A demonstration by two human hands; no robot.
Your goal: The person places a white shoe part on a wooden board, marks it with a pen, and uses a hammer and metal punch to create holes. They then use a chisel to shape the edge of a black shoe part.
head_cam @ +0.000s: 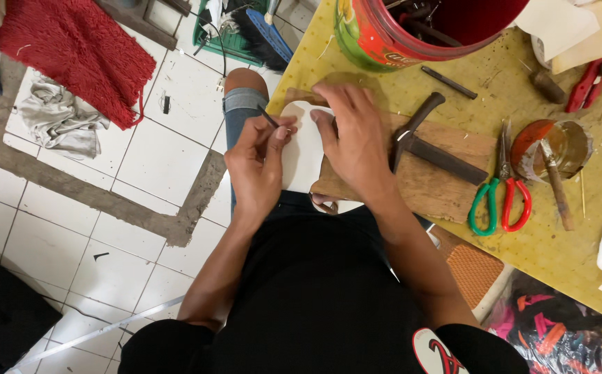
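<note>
My left hand [256, 166] grips a thin dark pen-like tool [269, 119], with its tip at the left edge of a flat white rounded sheet piece [304, 152]. My right hand [355, 138] lies flat, fingers spread, pressing the white piece down on a brown wooden board [439, 183]. The board sits at the near-left corner of a yellow-covered table [557, 249]. Both hands touch the white piece, and my right hand hides its right part.
A dark hammer [422, 138] lies on the board beside my right hand. Scissors with one green and one red handle [500, 201], a glue jar with a brush [554, 149] and a red bucket [419, 28] crowd the table. A red rug [79, 48] and grey cloth [58, 118] lie on the tiled floor.
</note>
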